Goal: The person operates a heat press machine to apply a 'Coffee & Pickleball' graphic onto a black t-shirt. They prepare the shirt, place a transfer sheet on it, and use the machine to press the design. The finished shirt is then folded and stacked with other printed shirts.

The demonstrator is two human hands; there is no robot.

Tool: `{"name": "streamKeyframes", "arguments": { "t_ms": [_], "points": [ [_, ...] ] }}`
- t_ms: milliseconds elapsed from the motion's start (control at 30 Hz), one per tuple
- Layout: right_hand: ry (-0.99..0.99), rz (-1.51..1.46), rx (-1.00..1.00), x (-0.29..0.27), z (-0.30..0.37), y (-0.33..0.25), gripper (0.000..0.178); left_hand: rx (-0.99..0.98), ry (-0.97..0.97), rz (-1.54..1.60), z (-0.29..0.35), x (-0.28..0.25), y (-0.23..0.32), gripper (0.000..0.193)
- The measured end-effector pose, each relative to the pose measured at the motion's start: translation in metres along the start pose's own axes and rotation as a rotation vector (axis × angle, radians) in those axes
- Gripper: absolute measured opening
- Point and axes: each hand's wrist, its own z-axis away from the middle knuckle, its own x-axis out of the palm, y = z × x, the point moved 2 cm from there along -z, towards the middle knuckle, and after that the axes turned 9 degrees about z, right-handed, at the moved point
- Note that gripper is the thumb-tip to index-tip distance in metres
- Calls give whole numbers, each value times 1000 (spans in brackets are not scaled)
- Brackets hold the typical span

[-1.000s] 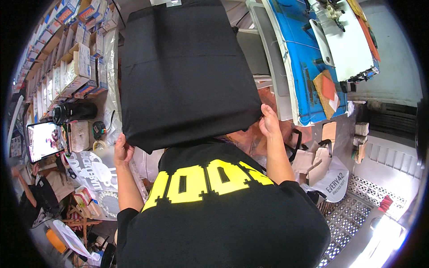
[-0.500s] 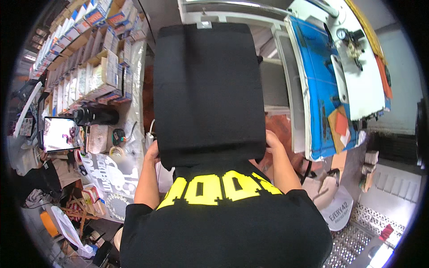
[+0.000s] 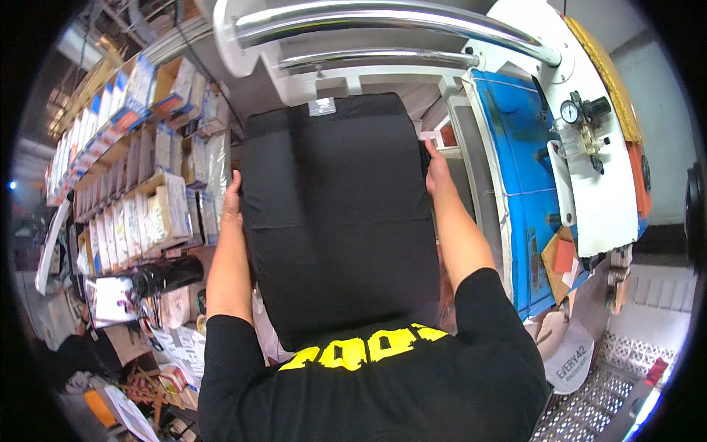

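A black cloth (image 3: pixel 342 206) lies stretched over a flat, round-cornered board in front of me. Near its far edge sits a small silvery-grey patch (image 3: pixel 322 107). Faint creases cross its middle. My left hand (image 3: pixel 233 197) is at the left side of the board, thumb pointing up along the edge, the other fingers curled out of sight beneath. At the right side, a little farther away, my right hand (image 3: pixel 437 169) is closed round the edge in the same way, its fingers mostly hidden. The near end of the cloth reaches my black shirt with yellow lettering.
A white press machine with shiny metal bars (image 3: pixel 398 23) stands beyond the board. On the right are a blue padded panel (image 3: pixel 519 184) and a pressure gauge (image 3: pixel 569 112). Boxes of packets (image 3: pixel 136 221), a black bottle (image 3: pixel 173 275) and a lit tablet (image 3: pixel 112 300) crowd the left.
Both hands have moved from the near corners of the board forward along its sides. The view has shifted, so the board sits lower and the metal bars show more.
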Motion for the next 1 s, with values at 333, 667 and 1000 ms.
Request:
{"name": "streamKeyframes", "arguments": {
  "t_ms": [333, 667, 1000],
  "points": [
    [437, 75, -350, -93, -73, -5, 45, 122, 17, 199, -36, -55, 54, 37],
    [376, 16, 11, -90, -57, -22, 39, 170, -43, 328, -50, -57, 46, 29],
    [315, -14, -1, -115, -80, -8, 29, 123, -25, 266, -50, -54, 41, 29]
  ]
}}
